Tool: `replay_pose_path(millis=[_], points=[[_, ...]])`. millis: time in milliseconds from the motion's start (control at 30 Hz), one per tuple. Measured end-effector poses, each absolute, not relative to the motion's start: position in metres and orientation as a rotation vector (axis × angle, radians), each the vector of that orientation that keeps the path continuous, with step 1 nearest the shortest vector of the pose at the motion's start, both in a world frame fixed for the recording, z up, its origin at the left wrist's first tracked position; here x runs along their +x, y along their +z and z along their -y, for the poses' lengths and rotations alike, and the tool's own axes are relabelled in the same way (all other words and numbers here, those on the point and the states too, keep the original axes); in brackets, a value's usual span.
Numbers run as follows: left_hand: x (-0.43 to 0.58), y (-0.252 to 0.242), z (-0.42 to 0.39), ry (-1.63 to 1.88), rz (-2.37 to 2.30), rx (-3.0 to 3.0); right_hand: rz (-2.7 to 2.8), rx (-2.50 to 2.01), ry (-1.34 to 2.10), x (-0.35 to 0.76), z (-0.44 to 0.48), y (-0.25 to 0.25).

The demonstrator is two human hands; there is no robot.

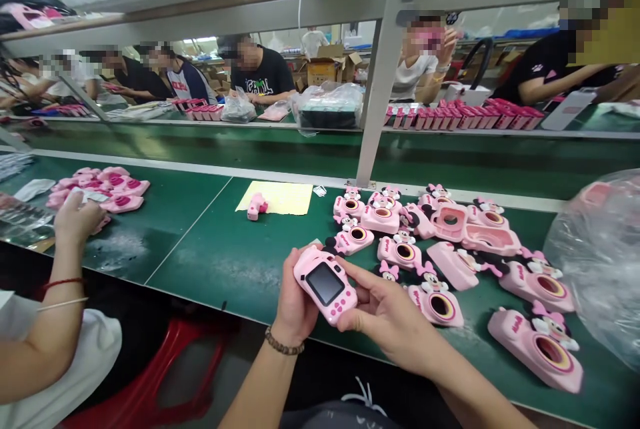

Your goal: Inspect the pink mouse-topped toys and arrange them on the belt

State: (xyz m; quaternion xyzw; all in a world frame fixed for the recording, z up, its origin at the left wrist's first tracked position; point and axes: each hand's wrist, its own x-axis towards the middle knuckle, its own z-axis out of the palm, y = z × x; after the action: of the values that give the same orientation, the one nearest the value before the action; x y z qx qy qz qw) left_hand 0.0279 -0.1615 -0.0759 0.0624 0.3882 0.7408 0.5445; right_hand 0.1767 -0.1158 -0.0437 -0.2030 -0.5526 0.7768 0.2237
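Observation:
A pink toy camera (327,285) with a dark screen and small pink buttons is held between both hands above the front of the green bench, its back turned up toward me. My left hand (294,295) wraps its left side, a beaded bracelet on the wrist. With thumb and fingers, my right hand (373,299) grips the right end. To the right lie several pink camera covers (400,252) with cartoon mouse figures and round lens holes; the nearest cover (537,352) sits at the front right. Fingers partly hide the camera's edges.
A small pink piece (257,206) rests on a yellow sheet (290,197). At left, a co-worker's hand (73,219) reaches to a pile of pink parts (103,185). A clear plastic bag (605,262) bulges at right. A metal post (376,82) rises behind the bench.

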Motion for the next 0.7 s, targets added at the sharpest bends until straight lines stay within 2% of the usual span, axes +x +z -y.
replay_pose_path(millis=[133,267,367,567,633,700], points=[[0.027,-0.077,0.164,1.769,-1.013,0.25,1.665,-0.576,2.161,0.182,0.106,-0.036],[0.027,-0.075,0.163,1.766,-1.023,0.262,1.881,-0.631,2.016,0.184,0.095,-0.034],[0.027,-0.073,0.16,1.732,-0.959,0.196,2.076,-0.608,1.764,0.183,0.094,-0.042],[0.029,-0.068,0.163,1.666,-0.822,0.079,2.166,-0.38,0.962,0.182,0.11,-0.057],[0.029,-0.066,0.164,1.644,-0.786,0.055,2.072,-0.412,0.883,0.182,0.115,-0.059],[0.029,-0.062,0.164,1.648,-0.754,0.054,1.97,-0.56,0.99,0.18,0.121,-0.063]])
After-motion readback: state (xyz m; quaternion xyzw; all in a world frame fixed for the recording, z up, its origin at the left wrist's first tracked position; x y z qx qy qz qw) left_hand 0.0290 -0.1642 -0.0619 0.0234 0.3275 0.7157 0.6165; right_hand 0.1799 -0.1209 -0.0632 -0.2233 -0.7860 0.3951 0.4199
